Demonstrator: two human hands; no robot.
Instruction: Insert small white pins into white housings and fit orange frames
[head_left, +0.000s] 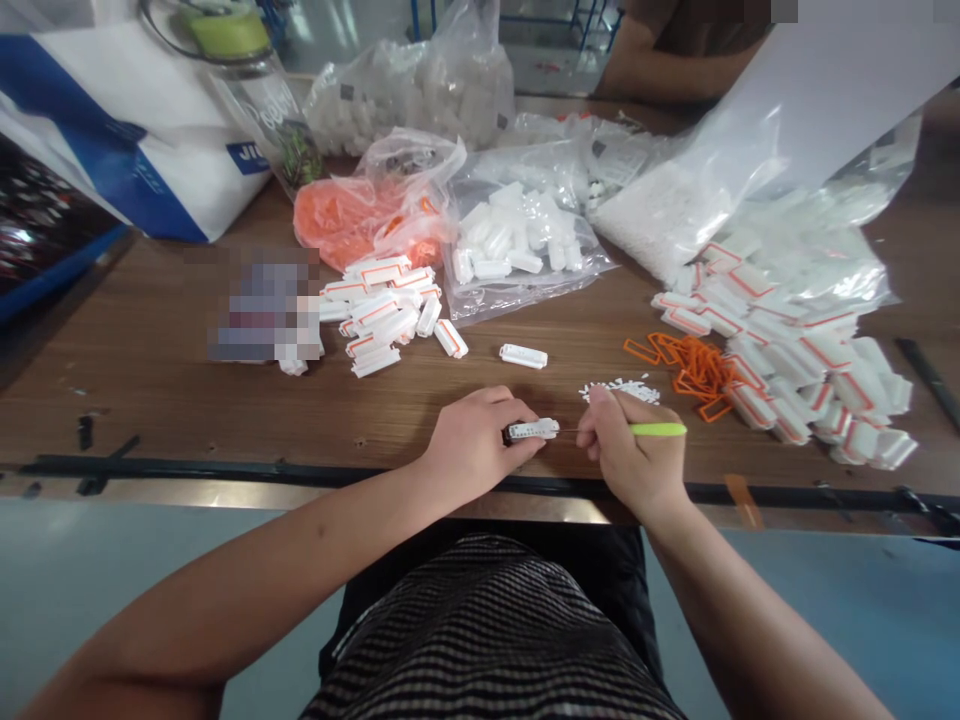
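Gripping a ribbed white plastic block and slim green tool.

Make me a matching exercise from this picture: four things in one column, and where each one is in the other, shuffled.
Things:
1. white connector
2. green-handled tool
3. orange rectangular rings
4. green-lidded bottle

Places:
A. far back, beside the blue-and-white bag
B. in the left hand
C. loose in a pile on the table
D. in the right hand

Pairs: 1-B, 2-D, 3-C, 4-A
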